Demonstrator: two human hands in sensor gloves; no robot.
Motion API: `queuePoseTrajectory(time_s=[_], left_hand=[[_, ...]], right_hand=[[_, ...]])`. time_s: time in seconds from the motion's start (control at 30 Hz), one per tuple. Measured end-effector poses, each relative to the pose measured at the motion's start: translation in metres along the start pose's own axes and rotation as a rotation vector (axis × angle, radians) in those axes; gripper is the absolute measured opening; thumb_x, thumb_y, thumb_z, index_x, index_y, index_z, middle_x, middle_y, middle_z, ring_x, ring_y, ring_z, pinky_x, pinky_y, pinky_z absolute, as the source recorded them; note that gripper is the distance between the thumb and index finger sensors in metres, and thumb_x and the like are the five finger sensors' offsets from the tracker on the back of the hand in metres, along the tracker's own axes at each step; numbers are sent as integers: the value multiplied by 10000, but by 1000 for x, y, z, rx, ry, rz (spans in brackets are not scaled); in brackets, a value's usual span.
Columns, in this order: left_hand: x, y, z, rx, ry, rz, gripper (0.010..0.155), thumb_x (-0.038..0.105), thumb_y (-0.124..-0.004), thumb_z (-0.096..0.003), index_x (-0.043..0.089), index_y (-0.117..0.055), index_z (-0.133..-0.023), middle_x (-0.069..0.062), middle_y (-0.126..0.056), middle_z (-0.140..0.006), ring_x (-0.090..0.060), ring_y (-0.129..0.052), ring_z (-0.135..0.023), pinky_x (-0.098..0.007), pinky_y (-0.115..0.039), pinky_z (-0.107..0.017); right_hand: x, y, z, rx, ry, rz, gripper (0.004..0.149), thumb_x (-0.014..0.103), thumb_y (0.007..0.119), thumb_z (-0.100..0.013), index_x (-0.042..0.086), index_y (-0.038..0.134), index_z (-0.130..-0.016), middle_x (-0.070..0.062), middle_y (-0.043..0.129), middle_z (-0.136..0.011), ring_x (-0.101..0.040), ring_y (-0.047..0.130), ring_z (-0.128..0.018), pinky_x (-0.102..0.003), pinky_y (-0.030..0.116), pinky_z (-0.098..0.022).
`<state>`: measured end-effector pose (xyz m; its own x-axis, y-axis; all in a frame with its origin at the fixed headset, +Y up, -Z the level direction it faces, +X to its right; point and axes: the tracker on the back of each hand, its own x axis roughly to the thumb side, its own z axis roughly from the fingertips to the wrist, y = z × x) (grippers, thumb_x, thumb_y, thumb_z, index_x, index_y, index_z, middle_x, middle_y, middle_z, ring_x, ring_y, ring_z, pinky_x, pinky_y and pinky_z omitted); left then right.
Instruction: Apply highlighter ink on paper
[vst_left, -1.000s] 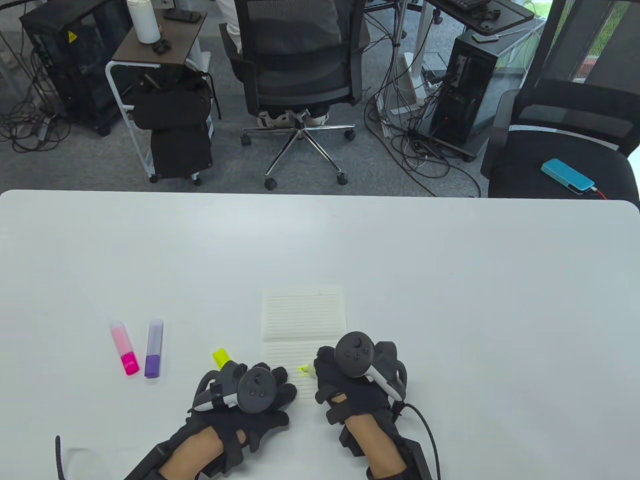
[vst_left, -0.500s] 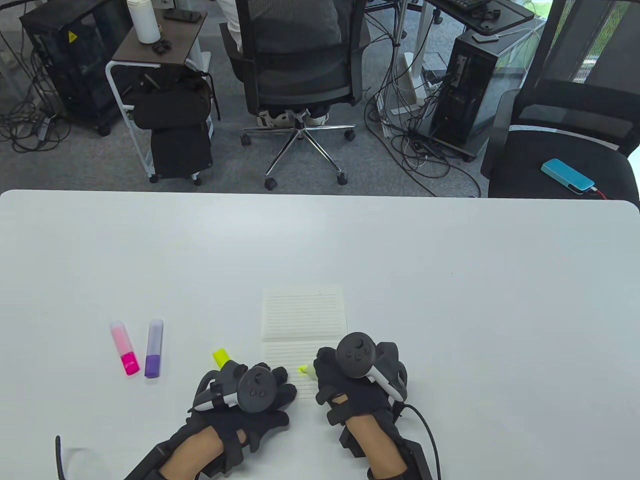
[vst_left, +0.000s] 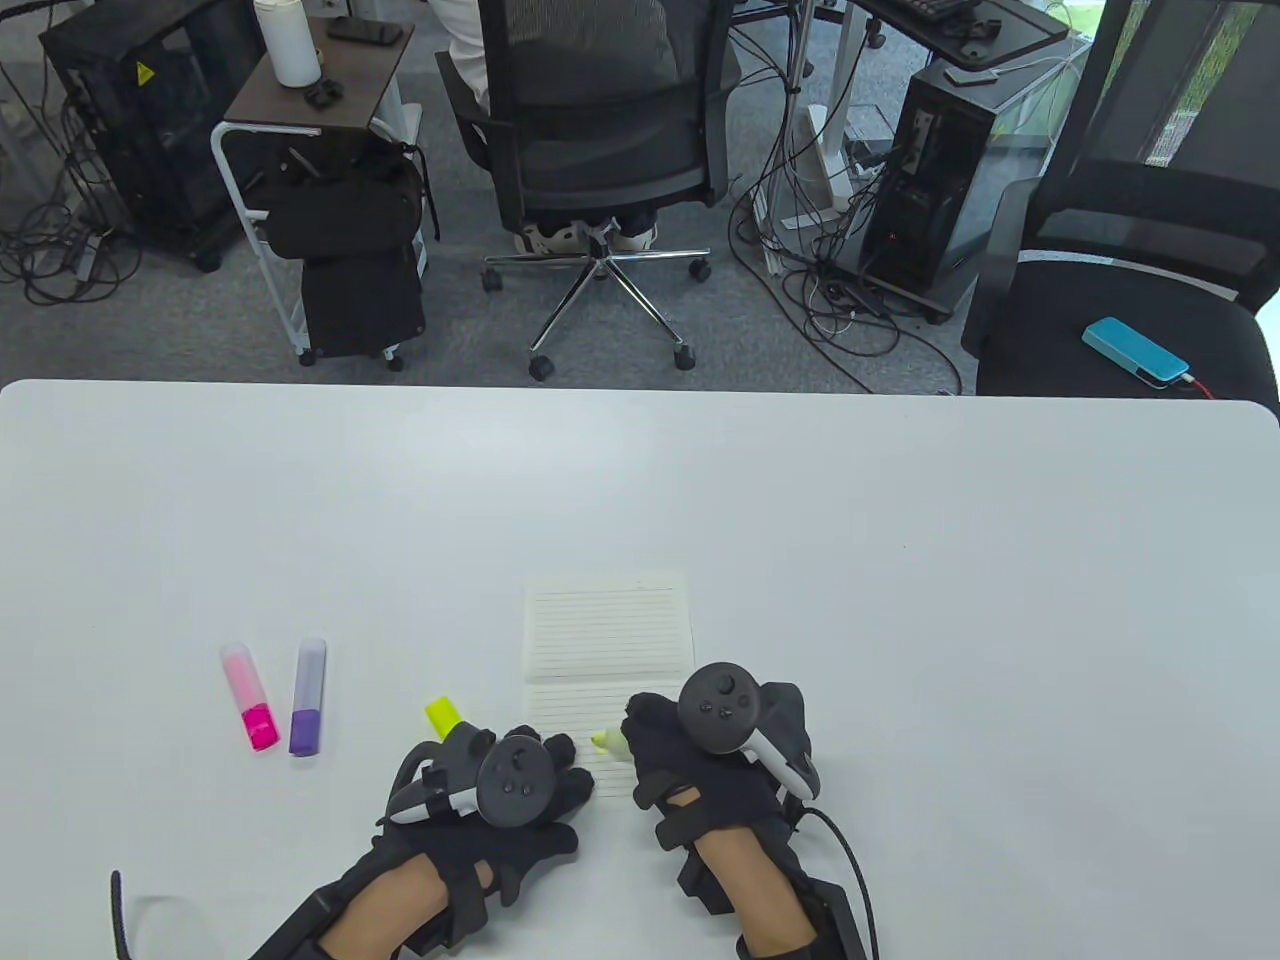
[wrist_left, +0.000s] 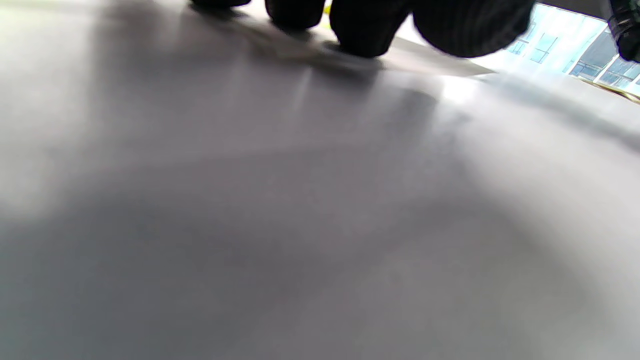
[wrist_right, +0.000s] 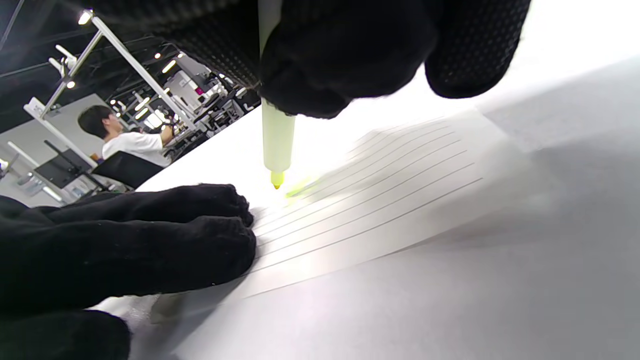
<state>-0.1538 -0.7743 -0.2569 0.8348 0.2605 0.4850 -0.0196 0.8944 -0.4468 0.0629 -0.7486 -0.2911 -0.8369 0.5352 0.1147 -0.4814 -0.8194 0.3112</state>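
Note:
A lined paper sheet (vst_left: 608, 630) lies on the white table (vst_left: 900, 560) near the front. My right hand (vst_left: 690, 760) grips an uncapped yellow highlighter (vst_left: 610, 743), tip down on the sheet's near left part. In the right wrist view the highlighter (wrist_right: 277, 145) stands upright, its tip beside a short yellow mark (wrist_right: 300, 188) on the paper (wrist_right: 390, 190). My left hand (vst_left: 520, 790) rests flat on the sheet's near left corner, fingers (wrist_right: 200, 235) pressing on the paper. The yellow cap (vst_left: 442, 714) lies just left of that hand.
A pink highlighter (vst_left: 250, 697) and a purple highlighter (vst_left: 308, 696) lie capped side by side on the table's left. Office chairs (vst_left: 600, 130), computer towers and cables stand on the floor beyond the far edge. The left wrist view shows only the fingertips (wrist_left: 370, 30) and blurred tabletop.
My right hand has shifted slightly left with the highlighter, its tip moving left across the paper. The left hand has stayed in place.

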Motion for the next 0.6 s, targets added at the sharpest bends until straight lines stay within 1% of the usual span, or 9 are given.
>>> queuePoseTrajectory(time_s=[0.2, 0.3, 0.4, 0.5, 0.57, 0.6], left_hand=[[1, 1, 0, -5, 13, -8, 650, 567, -723, -470, 341, -597, -1066, 20, -414, -1191, -397, -439, -1089, -685, -363, -738], [1, 1, -1, -12, 21, -7, 658, 572, -734, -466, 345, -591, -1067, 24, -403, -1193, -392, -432, -1092, -686, -360, -738], [2, 0, 0, -15, 29, 7, 666, 570, -749, -461, 350, -583, -1068, 30, -389, -1194, -386, -417, -1095, -684, -359, -739], [2, 0, 0, -17, 35, 1, 669, 565, -758, -459, 358, -573, -1067, 38, -380, -1194, -380, -409, -1097, -683, -361, -740], [2, 0, -1, -18, 39, 2, 668, 563, -761, -458, 359, -575, -1066, 38, -380, -1194, -377, -412, -1098, -682, -364, -740], [2, 0, -1, -16, 41, 5, 664, 562, -761, -459, 359, -580, -1064, 40, -381, -1194, -376, -415, -1097, -681, -363, -741]], right_hand=[[1, 1, 1, -1, -13, -10, 412, 374, 744, -662, 156, 750, -1011, -84, 942, -608, -226, 919, -336, -566, 728, -584], [3, 3, 3, -3, -20, 19, 414, 375, 743, -662, 154, 750, -1011, -83, 941, -609, -224, 918, -335, -564, 731, -582], [2, 2, 4, -5, 7, 75, 410, 373, 739, -662, 162, 749, -1013, -81, 941, -614, -220, 919, -338, -562, 731, -584], [-1, -2, 6, -19, 40, 71, 410, 368, 742, -661, 154, 753, -1011, -85, 942, -609, -222, 918, -334, -563, 732, -583], [-2, -1, 5, -24, 17, 53, 412, 371, 742, -661, 157, 750, -1013, -82, 941, -611, -219, 919, -336, -561, 732, -586], [-2, 0, 4, -22, -4, 13, 414, 372, 741, -662, 154, 749, -1014, -82, 941, -613, -219, 919, -337, -562, 731, -585]])
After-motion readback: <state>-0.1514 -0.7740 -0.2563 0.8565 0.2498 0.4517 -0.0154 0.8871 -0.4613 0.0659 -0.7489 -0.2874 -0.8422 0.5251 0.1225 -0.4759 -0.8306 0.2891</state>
